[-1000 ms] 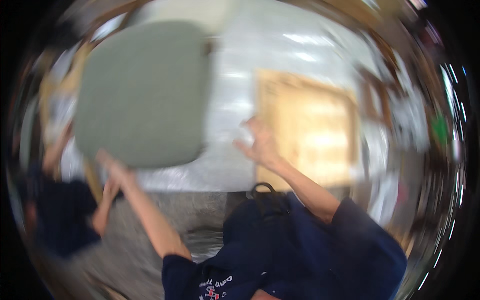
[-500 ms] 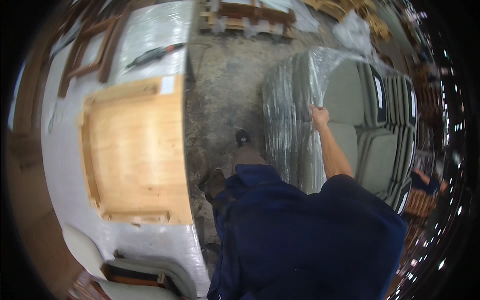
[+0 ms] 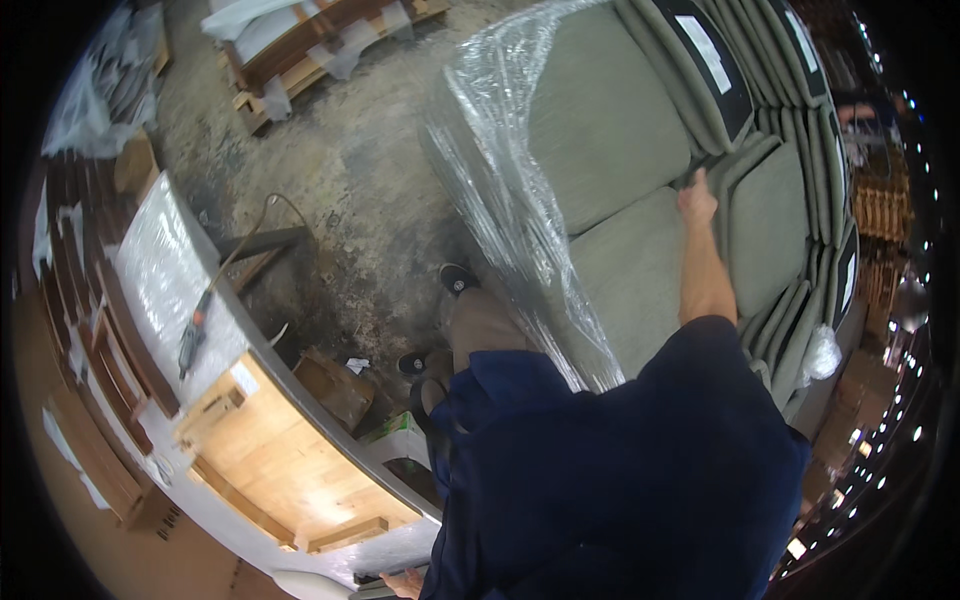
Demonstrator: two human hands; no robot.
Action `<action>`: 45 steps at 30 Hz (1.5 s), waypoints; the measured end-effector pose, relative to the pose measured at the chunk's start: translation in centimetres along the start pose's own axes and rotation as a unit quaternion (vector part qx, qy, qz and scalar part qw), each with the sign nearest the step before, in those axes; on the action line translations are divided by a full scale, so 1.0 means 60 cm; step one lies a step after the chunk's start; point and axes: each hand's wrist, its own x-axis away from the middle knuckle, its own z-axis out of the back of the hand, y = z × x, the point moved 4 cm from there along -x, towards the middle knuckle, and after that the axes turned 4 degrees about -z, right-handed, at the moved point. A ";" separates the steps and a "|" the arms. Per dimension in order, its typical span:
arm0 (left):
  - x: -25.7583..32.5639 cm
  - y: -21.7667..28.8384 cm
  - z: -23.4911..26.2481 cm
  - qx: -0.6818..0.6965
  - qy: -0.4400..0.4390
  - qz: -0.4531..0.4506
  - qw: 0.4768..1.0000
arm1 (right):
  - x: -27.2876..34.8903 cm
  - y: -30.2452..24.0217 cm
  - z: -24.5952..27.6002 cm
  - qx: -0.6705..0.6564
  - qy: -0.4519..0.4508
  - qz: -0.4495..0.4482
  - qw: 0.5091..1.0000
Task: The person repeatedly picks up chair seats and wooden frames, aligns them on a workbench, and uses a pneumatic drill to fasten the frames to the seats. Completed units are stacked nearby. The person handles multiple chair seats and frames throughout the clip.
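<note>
My right hand [image 3: 698, 203] reaches into the tall stack of grey-green upholstered seat cushions [image 3: 620, 110] on the right. Its fingers are closed at the edge of one seat cushion [image 3: 738, 180], partly hidden in the gap. Clear plastic wrap [image 3: 510, 190] covers the stack's left side and lies folded back off the cushion faces. Low at the bottom edge, my left hand [image 3: 405, 583] is partly cut off by my dark blue shirt. Its fingers rest on a dark-edged grey seat cushion [image 3: 372, 590] at the table's near end, seemingly gripping it.
A plastic-covered table [image 3: 160, 250] curves along the left. It bears a pale wooden panel with battens [image 3: 290, 450] and a corded power tool [image 3: 192, 335]. A cardboard box [image 3: 335, 388] sits beneath its edge. Wooden frames [image 3: 320, 40] lie on the floor ahead.
The view has swung right toward the cushion stack. My right hand has left the plastic wrap and moved in among the cushions. My left hand has come into view at the bottom.
</note>
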 end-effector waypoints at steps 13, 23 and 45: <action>0.004 0.317 -0.113 -0.106 -0.035 -0.187 0.976 | -0.264 -0.194 -0.175 -0.519 -0.067 -0.005 0.852; 0.513 0.421 -0.661 -0.116 -0.440 -0.473 0.755 | 0.227 -0.125 -0.096 -0.541 -0.122 -0.011 0.832; 0.955 0.430 -0.700 0.000 -0.697 -0.325 0.639 | 0.171 -0.120 -0.004 0.193 -0.153 0.246 0.937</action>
